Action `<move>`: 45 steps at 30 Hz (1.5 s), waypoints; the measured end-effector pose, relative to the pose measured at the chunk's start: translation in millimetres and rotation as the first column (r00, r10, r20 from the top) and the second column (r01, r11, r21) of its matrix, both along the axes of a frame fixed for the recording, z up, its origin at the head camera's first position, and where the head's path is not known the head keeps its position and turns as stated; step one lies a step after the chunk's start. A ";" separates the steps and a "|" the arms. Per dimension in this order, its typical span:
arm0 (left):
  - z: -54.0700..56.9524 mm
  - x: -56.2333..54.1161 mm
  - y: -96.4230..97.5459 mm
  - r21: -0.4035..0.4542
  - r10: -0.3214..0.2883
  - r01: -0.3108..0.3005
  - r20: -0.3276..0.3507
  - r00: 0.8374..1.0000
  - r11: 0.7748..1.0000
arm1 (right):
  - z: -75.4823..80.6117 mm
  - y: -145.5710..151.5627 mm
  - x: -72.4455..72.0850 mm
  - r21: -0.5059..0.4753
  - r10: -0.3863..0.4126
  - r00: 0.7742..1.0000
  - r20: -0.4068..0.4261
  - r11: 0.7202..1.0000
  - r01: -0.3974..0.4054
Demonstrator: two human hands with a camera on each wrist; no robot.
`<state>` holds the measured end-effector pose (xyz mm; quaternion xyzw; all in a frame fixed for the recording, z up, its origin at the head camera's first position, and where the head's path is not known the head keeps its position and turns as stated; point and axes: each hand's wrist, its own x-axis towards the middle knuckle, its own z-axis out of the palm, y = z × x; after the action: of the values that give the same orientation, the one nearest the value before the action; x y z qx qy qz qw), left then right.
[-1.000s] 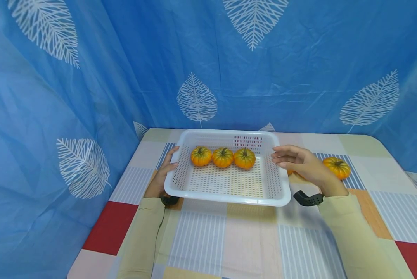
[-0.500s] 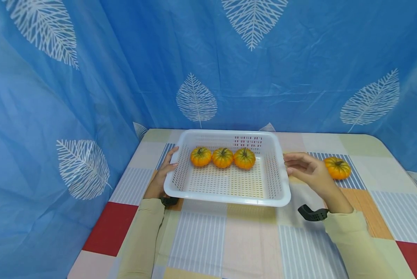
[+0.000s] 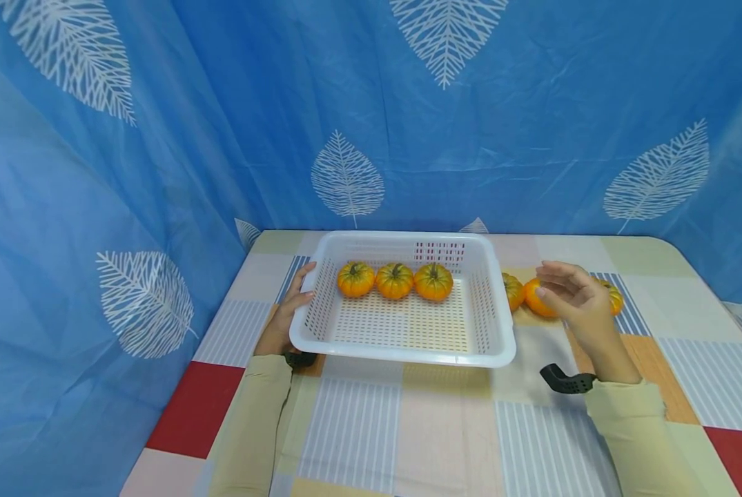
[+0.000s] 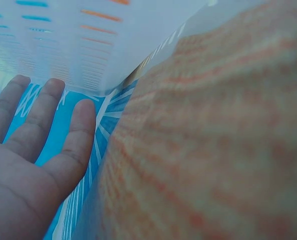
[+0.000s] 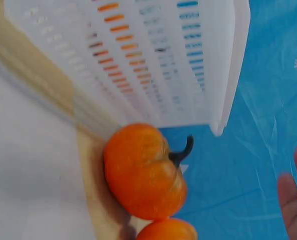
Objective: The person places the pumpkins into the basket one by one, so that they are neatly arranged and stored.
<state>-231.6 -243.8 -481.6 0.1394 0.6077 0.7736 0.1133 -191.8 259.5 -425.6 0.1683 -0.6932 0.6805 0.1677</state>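
Observation:
A white plastic basket (image 3: 402,359) on the table holds three small orange-and-green pumpkins (image 3: 394,281) in a row. My left hand (image 3: 286,310) is at the basket's left side, its fingers extended along the outer wall; in the left wrist view the fingers (image 4: 41,120) look nearly straight. To the right of the basket, my right hand (image 3: 578,300) hovers over more pumpkins with fingers loosely bent and nothing held. One pumpkin (image 3: 512,291) is beside the basket wall, another (image 3: 537,298) is partly behind the hand, and a third (image 3: 614,298) is mostly hidden by it.
A patchwork-patterned cloth (image 3: 445,428) covers the table. Blue curtains (image 3: 221,138) with white leaf prints hang behind and to the left. Each wrist wears a black band, such as the right wristband (image 3: 566,379).
My right hand has moved right from the basket's right rim to over the pumpkins beside it, uncovering two of them and covering the far-right one. The left hand and basket stay in place.

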 end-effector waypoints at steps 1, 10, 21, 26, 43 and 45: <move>0.1 0.0 -0.1 0.002 -0.002 0.002 -0.002 1.000 1.000 | -0.1 0.7 -0.7 0.006 -0.039 0.999 -0.002 0.999 0.039; -1.2 -2.1 -0.8 0.022 -0.014 0.014 -0.014 1.000 1.000 | -4.1 9.4 -6.1 0.143 -0.445 0.895 0.008 0.887 0.440; -1.9 -3.6 -1.6 0.053 -0.033 0.034 -0.024 0.999 0.998 | -16.9 33.3 -11.3 0.034 -0.623 0.778 0.080 0.781 0.623; -1.3 -2.8 -1.2 0.047 -0.022 0.022 -0.009 1.000 0.999 | -24.2 42.7 -14.0 -0.025 -0.674 0.727 0.131 0.731 0.682; -1.5 -2.5 -1.1 0.033 -0.012 0.012 0.001 1.000 0.999 | -40.9 64.2 -16.0 0.141 -0.649 0.621 0.440 0.733 0.666; -1.3 -2.5 -1.4 0.037 -0.018 0.018 -0.002 1.000 0.999 | -41.2 65.8 -17.0 0.165 -0.626 0.607 0.490 0.750 0.641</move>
<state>-234.0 -245.2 -482.9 0.1476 0.5919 0.7837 0.1169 -208.8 325.4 -466.9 -0.2788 -0.7163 0.6051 0.2073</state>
